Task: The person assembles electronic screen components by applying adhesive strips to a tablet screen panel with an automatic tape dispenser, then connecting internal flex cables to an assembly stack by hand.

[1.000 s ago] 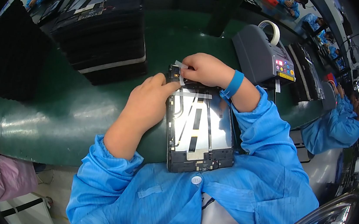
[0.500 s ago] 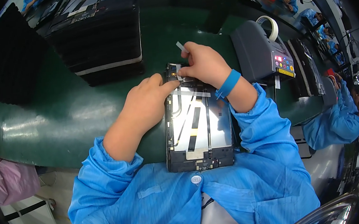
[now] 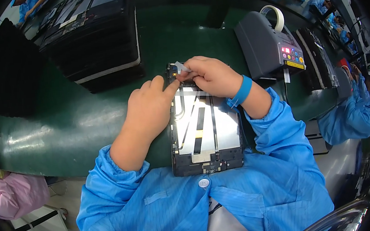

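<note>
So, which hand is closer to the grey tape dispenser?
The right. The right hand lies at the top of the tablet frame, just left of the dispenser. The left hand rests further left, at the frame's left edge.

Bright overhead light, mat glare, fisheye rim dark.

Dark green desk spans frame centre. Stack of black flat trays at upper left. Grey tape dispenser machine with white tape roll on top, upper right. Black device just right of it. Co-workers in blue smocks along right edge. Pink garment lower left.
</note>
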Available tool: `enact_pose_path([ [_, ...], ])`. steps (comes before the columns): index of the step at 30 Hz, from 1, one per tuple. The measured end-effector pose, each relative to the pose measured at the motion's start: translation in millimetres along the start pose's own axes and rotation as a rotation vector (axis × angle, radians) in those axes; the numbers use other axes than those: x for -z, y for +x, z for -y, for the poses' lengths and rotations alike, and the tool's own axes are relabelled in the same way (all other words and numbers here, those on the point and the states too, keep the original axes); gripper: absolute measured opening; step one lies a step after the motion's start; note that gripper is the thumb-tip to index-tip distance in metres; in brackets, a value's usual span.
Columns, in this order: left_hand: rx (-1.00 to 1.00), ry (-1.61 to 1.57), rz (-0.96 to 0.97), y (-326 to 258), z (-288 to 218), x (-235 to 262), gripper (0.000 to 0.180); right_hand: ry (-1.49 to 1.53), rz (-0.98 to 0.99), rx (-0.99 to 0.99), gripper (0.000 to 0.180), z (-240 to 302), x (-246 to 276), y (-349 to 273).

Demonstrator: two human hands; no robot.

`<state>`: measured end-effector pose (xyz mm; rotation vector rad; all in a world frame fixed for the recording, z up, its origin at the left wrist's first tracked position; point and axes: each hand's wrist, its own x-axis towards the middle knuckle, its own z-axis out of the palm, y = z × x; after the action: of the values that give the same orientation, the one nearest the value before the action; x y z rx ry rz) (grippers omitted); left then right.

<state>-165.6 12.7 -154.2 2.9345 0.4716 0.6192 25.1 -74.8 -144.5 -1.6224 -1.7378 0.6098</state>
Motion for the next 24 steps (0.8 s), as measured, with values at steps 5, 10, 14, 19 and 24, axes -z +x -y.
enact_pose_path([
  [5,-0.037,0.063,-0.017,1,0,-1,0.036,-0.231,0.060,0.010,0.031,11,4,-3],
  [10,-0.093,0.126,-0.021,-4,0,-2,0.034,-0.579,0.070,0.247,0.041,20,-5,-15],
  [14,-0.122,0.033,-0.054,-4,0,1,0.030,-0.560,-0.022,0.258,0.043,16,-10,-25],
  [19,-0.233,-0.037,-0.090,11,-12,4,0.029,-0.466,-0.057,0.129,0.030,22,-1,-29],
  [24,-0.169,-0.038,0.013,-1,11,-8,0.034,-0.283,-0.061,0.074,0.025,6,-25,-4],
])
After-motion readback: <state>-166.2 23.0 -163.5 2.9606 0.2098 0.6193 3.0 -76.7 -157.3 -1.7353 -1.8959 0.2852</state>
